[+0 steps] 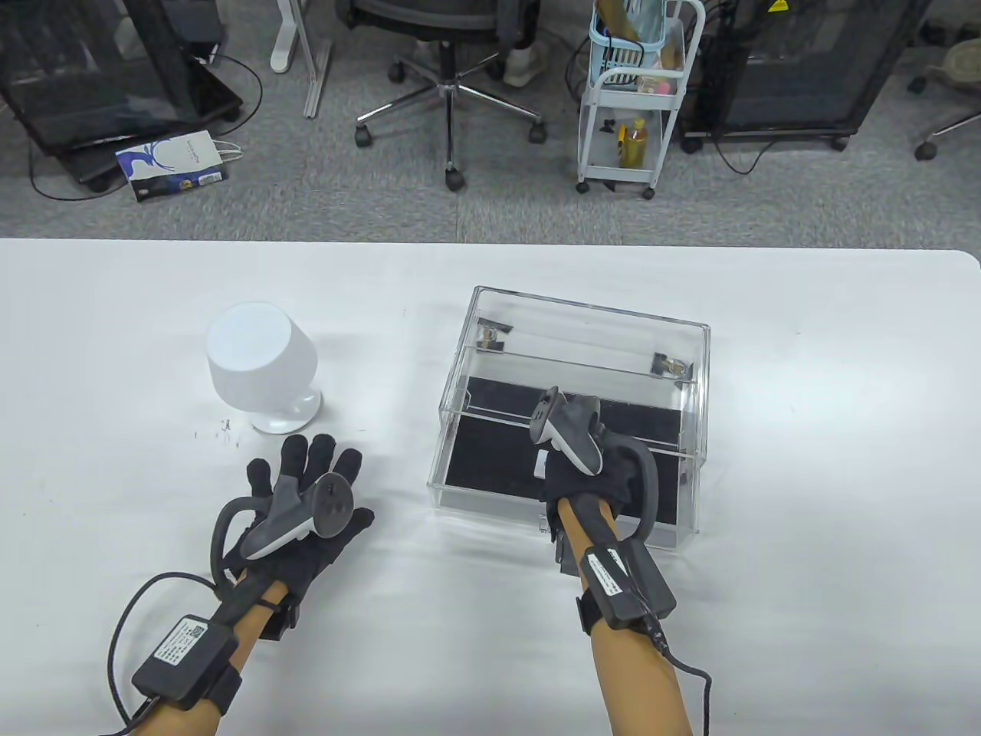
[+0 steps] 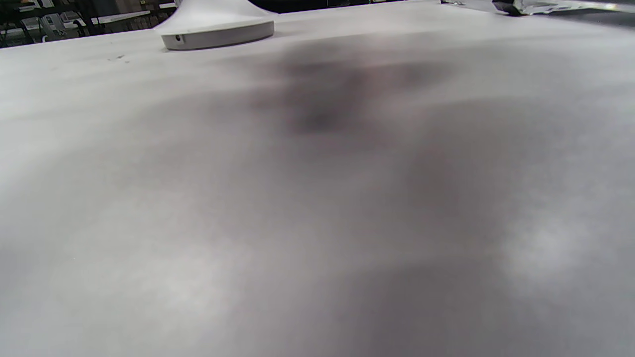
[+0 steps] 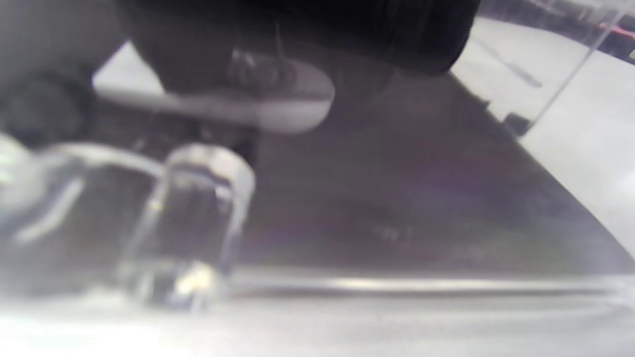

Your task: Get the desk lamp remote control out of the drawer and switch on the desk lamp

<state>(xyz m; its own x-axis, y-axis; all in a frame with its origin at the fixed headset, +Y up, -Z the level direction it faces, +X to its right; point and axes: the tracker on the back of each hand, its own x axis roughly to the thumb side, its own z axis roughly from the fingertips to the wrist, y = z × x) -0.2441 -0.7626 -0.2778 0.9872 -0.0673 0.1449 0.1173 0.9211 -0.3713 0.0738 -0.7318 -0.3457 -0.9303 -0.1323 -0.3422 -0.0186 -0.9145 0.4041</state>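
A white desk lamp (image 1: 260, 368) stands on the table at the left; its base shows in the left wrist view (image 2: 218, 29). A clear acrylic drawer box (image 1: 582, 322) sits right of centre, its black-lined drawer (image 1: 490, 452) pulled out towards me. My right hand (image 1: 556, 475) reaches down into the drawer. In the blurred right wrist view its gloved fingers (image 3: 297, 29) grip a flat white remote control (image 3: 278, 106) just above the drawer floor. A white bit of the remote (image 1: 541, 464) shows beside the hand. My left hand (image 1: 306, 468) rests flat on the table in front of the lamp, fingers spread, holding nothing.
The drawer's clear handle (image 3: 198, 218) is close below my right hand. The table's far edge (image 1: 490, 244) runs behind the lamp and box. An office chair (image 1: 452, 46) and a white trolley (image 1: 636, 100) stand on the floor beyond.
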